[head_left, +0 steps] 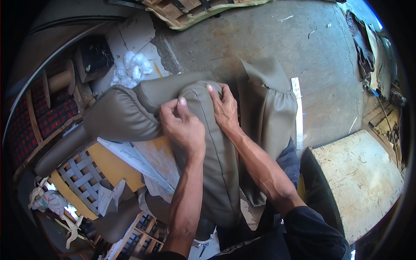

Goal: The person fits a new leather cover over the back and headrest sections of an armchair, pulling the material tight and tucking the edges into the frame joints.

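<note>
A padded piece of furniture covered in grey-brown leatherette (210, 143) lies across my lap, with a seam running down its length. My left hand (184, 128) is closed on the edge of the cover, thumb up and fingers curled under. On the other side of the seam, my right hand (226, 110) grips the rounded top, its thumb pressed on the surface and its fingertips hidden behind. Left of my hands bulges a gathered, stuffed end (123, 115) of the same material. To the right hangs a loose, pleated flap (277, 108).
White fibre stuffing (133, 67) lies beyond the piece. A white strip (298, 115) is on the floor at right, near a worn block-shaped seat (357, 182). Left stand a spool (60, 83) and a frame with woven webbing (84, 175). Another slatted frame (190, 8) is at the top.
</note>
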`<state>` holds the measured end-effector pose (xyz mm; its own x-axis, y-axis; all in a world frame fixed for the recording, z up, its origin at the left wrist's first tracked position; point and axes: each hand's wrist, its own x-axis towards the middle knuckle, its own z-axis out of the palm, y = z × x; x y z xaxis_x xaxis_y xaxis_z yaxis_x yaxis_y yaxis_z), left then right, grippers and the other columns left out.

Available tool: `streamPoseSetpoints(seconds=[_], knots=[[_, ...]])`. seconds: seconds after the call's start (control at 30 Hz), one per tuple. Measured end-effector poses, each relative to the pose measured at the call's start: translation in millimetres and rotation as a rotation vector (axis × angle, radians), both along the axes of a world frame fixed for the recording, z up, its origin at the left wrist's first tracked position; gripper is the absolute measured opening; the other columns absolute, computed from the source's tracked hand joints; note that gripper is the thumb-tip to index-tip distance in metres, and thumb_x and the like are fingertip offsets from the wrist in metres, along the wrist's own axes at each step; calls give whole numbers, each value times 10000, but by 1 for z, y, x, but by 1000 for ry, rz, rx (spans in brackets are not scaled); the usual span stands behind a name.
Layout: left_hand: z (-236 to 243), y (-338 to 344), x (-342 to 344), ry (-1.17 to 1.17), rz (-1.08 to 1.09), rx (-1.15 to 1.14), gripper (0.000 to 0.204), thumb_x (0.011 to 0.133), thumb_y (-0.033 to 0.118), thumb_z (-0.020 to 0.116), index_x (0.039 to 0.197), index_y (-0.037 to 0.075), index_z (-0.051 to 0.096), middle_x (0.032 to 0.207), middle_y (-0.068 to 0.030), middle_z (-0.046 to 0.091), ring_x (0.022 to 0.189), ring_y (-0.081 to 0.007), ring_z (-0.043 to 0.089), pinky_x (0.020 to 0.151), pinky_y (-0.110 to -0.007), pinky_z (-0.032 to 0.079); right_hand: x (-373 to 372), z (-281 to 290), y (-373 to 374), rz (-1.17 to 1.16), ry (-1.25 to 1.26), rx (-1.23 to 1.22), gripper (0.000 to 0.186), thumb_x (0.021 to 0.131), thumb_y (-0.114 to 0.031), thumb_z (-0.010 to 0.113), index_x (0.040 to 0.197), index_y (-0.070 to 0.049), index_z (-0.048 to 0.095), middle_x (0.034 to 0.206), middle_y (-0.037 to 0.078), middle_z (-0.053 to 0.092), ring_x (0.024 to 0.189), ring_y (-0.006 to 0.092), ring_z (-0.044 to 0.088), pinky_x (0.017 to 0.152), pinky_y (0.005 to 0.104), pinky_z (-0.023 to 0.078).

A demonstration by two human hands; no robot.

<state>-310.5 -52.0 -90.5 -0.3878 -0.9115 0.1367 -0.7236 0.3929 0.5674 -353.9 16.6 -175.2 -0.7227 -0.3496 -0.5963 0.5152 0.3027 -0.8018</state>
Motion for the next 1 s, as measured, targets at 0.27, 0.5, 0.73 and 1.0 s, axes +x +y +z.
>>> streamPoseSetpoints(seconds=[0.27,0.5,0.73,1.0], knots=[[17,17,-12,-176,-285,-183,329,940,158,679,1214,-8,602,1298,-224,551,1163,-414,530,953,-492,424,-31,14,14,139,-382,-427,865,782,-403,881,1366,84,467,1231,236,652,1192,285,625,995,359,496],[0,21,7,-258,-307,-401,241,911,144,719,1095,13,636,1082,-176,555,1015,-367,530,863,-488,436,-32,-3,13,292,-164,-166,861,739,-460,900,1295,65,505,1152,236,682,1118,276,655,971,381,503],[12,47,39,-294,-574,-262,91,913,60,676,980,-1,672,835,-161,542,805,-376,558,741,-484,453,-9,-6,46,180,-202,-385,834,840,-367,843,1449,10,415,1330,184,604,1255,237,559,1087,356,428],[5,41,10,-562,-676,-385,554,952,288,667,1432,44,537,1465,-233,457,1340,-412,454,1066,-548,395,23,-44,45,81,-4,-307,889,1037,-512,513,1621,-21,58,1568,276,366,1470,382,354,1199,393,305]])
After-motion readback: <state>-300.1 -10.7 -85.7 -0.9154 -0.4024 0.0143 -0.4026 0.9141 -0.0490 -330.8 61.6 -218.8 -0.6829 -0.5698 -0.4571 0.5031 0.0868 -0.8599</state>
